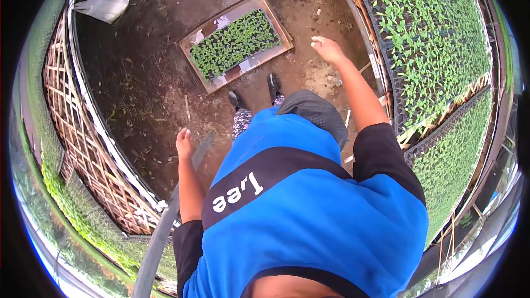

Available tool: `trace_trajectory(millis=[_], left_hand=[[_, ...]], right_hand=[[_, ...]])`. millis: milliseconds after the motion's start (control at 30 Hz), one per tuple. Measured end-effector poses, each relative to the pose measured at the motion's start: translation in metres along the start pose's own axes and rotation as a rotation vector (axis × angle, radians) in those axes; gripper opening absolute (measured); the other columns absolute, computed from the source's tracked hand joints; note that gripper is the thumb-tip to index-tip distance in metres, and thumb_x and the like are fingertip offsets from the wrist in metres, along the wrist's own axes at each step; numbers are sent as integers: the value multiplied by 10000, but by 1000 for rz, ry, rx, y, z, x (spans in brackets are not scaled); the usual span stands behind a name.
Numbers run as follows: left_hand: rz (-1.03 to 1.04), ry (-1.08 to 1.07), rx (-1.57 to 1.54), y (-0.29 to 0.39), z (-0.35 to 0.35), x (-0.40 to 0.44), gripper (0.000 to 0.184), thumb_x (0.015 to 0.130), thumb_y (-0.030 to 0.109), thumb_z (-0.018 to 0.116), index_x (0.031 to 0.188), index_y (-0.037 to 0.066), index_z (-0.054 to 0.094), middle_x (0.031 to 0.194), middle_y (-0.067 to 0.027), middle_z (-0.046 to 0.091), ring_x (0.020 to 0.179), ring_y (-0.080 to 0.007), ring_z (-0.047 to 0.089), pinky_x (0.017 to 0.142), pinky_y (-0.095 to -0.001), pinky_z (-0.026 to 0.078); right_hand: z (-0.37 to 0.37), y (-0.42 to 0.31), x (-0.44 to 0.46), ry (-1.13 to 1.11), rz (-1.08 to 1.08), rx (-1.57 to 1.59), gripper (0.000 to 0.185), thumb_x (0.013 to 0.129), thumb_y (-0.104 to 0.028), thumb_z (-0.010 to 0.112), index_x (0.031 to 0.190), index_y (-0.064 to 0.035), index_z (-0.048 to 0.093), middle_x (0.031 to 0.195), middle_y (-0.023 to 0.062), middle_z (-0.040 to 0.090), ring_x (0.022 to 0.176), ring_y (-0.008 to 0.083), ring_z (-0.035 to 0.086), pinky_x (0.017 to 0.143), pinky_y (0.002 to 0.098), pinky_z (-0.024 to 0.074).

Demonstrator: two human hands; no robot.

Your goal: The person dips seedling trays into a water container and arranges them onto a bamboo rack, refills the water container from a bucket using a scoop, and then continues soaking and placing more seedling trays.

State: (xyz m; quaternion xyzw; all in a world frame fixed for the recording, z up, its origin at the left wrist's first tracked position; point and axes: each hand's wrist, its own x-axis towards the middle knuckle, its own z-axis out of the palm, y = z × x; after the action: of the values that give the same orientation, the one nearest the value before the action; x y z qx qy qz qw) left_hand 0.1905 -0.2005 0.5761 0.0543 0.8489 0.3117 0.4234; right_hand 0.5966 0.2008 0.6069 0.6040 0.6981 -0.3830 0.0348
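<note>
My left hand (184, 143) hangs beside my body over the bare soil, its fingers loosely bent and apart, with nothing seen in it. Stretched forward on the other side, my right hand (329, 51) also looks empty, its fingers apart and pale at the tips. It is nearest to the right end of a shallow brown tray (283, 37) on the ground, without touching it. In this tray lies a block of green seedlings (234, 44), with wet, shiny patches along its edges. My dark shoes stand just at the tray's near side.
Seedling trays (425, 38) fill a raised bench on the right. A bamboo lattice bench (83, 132) curves along the left, with a white plastic bag (105, 8) at its far end. A grey post (160, 232) rises close to my left arm. Damp soil (149, 77) lies between the benches.
</note>
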Motion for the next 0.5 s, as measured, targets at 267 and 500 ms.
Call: trace_trajectory(millis=[267, 500], left_hand=[[97, -181, 150, 52, -21, 46, 311, 807, 159, 519, 1069, -4, 482, 963, -73, 548, 864, -136, 509, 769, -253, 396], [157, -241, 287, 24, -65, 102, 300, 810, 151, 513, 1060, -12, 484, 1002, -96, 550, 910, -155, 513, 812, -261, 385]], right_hand=[[9, -109, -78, -23, -122, -324, 404, 750, -332, 525, 1128, -196, 486, 1237, 52, 395, 1186, 224, 296, 938, 585, 154], [33, -110, -112, 131, -14, -231, 413, 762, -353, 513, 1140, -192, 479, 1244, 46, 390, 1174, 220, 320, 929, 562, 174]])
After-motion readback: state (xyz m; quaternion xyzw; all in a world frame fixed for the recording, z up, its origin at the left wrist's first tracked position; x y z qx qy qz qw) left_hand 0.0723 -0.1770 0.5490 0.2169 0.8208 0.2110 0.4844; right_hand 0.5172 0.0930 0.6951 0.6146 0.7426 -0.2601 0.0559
